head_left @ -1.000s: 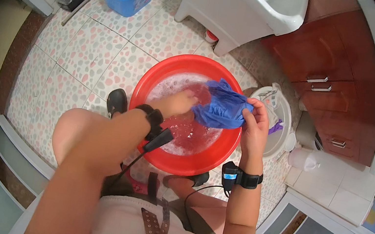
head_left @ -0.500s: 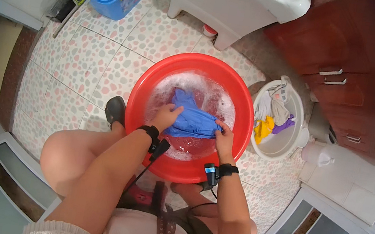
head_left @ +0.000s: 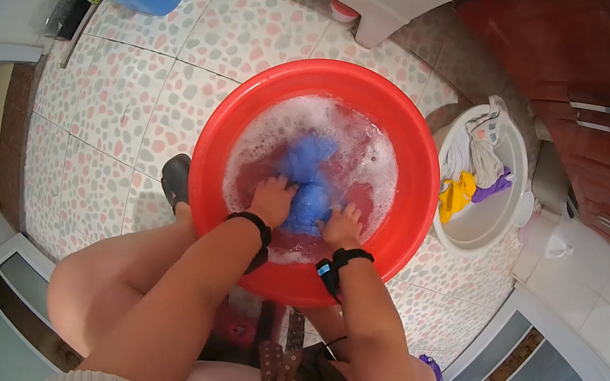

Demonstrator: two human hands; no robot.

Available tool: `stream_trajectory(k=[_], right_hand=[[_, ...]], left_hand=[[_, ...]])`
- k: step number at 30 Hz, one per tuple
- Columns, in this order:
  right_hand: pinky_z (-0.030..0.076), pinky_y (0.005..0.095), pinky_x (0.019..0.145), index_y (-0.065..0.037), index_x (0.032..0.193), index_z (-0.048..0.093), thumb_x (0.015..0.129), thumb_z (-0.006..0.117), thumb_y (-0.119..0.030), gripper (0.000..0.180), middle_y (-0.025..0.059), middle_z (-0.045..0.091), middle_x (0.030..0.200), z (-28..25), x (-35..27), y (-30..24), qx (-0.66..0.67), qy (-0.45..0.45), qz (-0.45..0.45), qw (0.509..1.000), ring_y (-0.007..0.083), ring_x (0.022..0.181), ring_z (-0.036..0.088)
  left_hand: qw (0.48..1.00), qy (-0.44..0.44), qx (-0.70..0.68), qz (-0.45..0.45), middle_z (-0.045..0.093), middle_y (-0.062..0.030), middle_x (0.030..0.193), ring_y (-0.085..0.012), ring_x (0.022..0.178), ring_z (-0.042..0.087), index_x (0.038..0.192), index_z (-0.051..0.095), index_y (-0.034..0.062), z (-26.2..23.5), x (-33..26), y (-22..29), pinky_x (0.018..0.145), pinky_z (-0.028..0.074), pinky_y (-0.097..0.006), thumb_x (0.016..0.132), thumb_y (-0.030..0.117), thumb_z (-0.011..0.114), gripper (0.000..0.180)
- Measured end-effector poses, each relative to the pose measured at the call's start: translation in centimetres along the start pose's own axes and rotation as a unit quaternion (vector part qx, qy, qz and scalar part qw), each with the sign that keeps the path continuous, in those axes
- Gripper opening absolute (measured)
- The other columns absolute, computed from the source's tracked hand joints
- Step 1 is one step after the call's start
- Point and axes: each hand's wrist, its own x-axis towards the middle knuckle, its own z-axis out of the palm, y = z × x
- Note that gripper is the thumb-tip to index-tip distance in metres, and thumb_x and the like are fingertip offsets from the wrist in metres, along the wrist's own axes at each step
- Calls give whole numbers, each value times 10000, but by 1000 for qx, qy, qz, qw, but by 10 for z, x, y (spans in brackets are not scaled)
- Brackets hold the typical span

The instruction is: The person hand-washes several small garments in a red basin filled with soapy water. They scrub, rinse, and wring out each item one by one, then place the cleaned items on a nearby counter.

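In red basin [head_left: 210, 166], blue cloth [head_left: 308, 201]

The basin [head_left: 419, 184] is smooth plastic, the garment [head_left: 306, 200] cloth.

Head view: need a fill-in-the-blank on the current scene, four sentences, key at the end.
1. The cloth in the basin is ____.
2. The basin itself is ____.
3. In the picture, the white pail stands to the ____ of the basin.
4. Of the left hand and the right hand, the ____ one is farther from the pail.

Missing words: blue; red; right; left.
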Motion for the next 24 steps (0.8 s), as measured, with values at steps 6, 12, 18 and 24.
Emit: stream_trajectory(k=[6, 12, 18, 24], right_hand=[[433, 416, 994, -35, 1232, 579, 805, 562, -75, 429, 253, 592, 1165, 20, 25, 15, 276, 194, -18, 941, 382, 1150, 552], [493, 367, 816, -37, 1094, 659, 755, 517, 43, 376, 186, 637, 974, -25, -22, 14, 429, 285, -240, 823, 297, 930, 626], [449, 284, 674, -71, 1032, 689, 758, 553, 26, 321, 104, 576, 838, -93, -117, 10, 425, 186, -324, 825, 186, 714, 545], [462, 270, 731, -41, 1074, 661, 784, 516, 61, 341, 114, 619, 953, -157, -183, 12, 527, 248, -280, 763, 156, 819, 593]], left_hand=[[975, -216, 42, -31, 554, -154, 1156, -312, 1067, 580, 1202, 609, 109, -34, 18, 6, 869, 462, -467, 849, 112, 512, 366], [975, 71, -193, 90, 560, -157, 1266, -329, 1112, 566, 973, 663, 67, -66, 19, 28, 905, 479, -411, 804, 76, 557, 199], [935, 46, -135, 326, 605, -162, 1190, -346, 1144, 546, 956, 642, 50, -94, 32, 21, 947, 450, -421, 704, 64, 649, 253], [918, 107, -278, 261, 617, -124, 890, -285, 870, 601, 873, 586, 30, -170, 10, 25, 764, 477, -383, 695, 56, 625, 185]])
